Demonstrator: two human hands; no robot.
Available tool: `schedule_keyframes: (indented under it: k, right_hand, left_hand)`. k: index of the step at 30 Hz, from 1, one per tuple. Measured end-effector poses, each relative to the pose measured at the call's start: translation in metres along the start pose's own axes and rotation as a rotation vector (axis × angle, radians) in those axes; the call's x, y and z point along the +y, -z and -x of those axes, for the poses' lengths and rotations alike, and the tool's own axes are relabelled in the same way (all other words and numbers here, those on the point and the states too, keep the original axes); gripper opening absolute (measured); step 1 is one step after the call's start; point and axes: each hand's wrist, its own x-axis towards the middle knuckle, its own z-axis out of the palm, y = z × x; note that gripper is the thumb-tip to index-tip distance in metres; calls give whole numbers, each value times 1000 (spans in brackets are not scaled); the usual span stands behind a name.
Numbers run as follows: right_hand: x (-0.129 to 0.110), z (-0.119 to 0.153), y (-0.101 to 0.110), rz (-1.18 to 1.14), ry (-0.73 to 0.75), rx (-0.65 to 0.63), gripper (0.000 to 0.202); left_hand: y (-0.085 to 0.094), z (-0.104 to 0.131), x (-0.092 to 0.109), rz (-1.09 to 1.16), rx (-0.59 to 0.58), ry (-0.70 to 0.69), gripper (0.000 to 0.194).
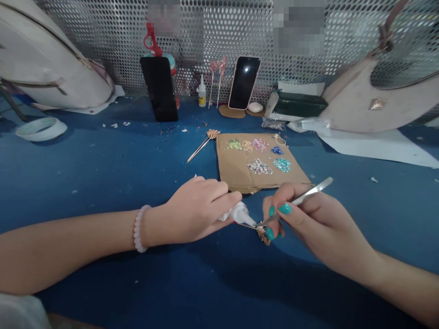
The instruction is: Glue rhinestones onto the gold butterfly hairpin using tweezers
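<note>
My left hand [202, 205] is closed around a small white glue bottle [240, 214], its nozzle pointing right and down. A thin metal stem runs below the nozzle to a gold openwork hairpin head [263, 234]; whether my left fingers also pinch that stem is hidden. Between the thumb and fingers of my right hand [308, 214] are silver tweezers [313, 191], their tips close to the nozzle and the ornament. Just beyond both hands lies a cardboard sheet [233, 169] bearing piles of small gems, among them silver gems [259, 167] and turquoise gems [281, 165].
Another gold hairpin [202, 145] lies left of the cardboard. Behind stand a black phone [159, 89], a second phone [244, 82] and a glue bottle [202, 93]. A tape roll [41, 129] sits far left. Bags [51, 59] flank the table before a perforated metal panel [192, 27].
</note>
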Motion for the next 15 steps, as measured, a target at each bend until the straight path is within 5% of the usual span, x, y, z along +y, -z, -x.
schedule_keyframes:
  k: [15]
  right_hand:
    - [2,-3,0,-222,-131,24,21]
  left_hand:
    - [-1,-1,-1,17,-6,6,19]
